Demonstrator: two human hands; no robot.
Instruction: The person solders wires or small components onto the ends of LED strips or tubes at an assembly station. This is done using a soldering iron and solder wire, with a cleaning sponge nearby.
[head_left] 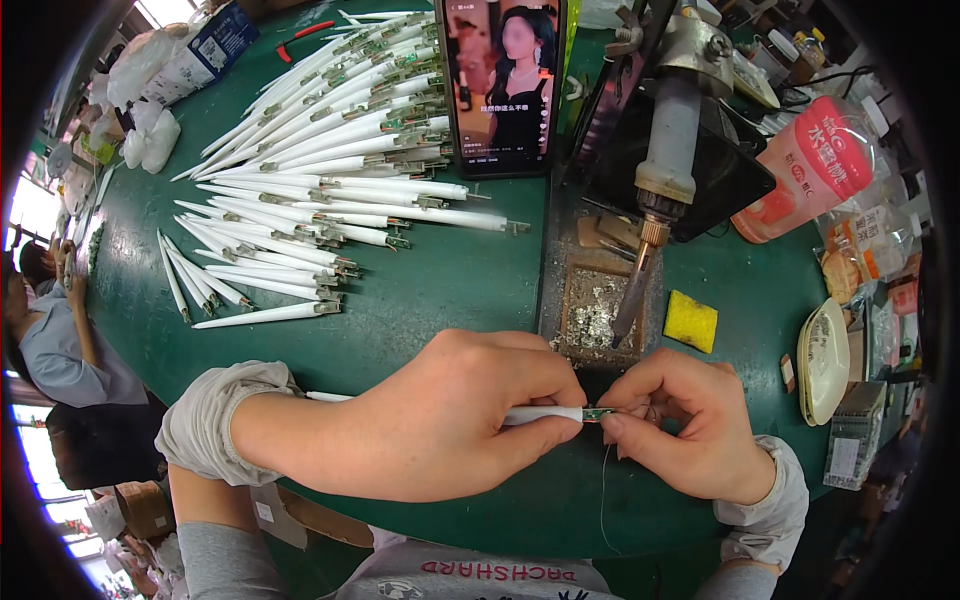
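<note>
I log: one slender white plastic tube, clamped in the left hand, long axis crosswise; its green circuit-board tip points rightward to the nearer right hand, fingertips bunched there, exact grip unclear to me.

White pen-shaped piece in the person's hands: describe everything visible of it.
The white pen-shaped piece is slim, smooth and plastic-looking. It lies roughly level from side to side, its narrower end showing left of the left hand, which hides much of its middle and grips it between thumb and fingers. A small green circuit board projects from its right end, with the right hand's fingertips close against it; whether they pinch it is unclear.
</note>
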